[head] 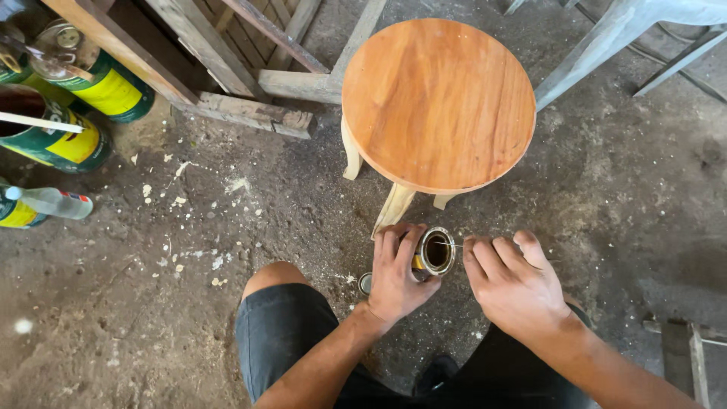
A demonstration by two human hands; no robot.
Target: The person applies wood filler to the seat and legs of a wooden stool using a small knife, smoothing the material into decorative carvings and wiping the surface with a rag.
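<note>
Under round stool (438, 102) — small tin (436, 251)

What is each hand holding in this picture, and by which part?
The left hand grips the small open tin around its side. The right hand pinches the end of a thin stick that reaches into the tin's mouth.

Soft, even daylight here, sharp focus throughout, faint shadows under the stool (438, 102), slight wide-angle bending at the edges.

Smooth wooden stool (438, 102), small metal can (437, 251), rough dusty floor (174, 303).
</note>
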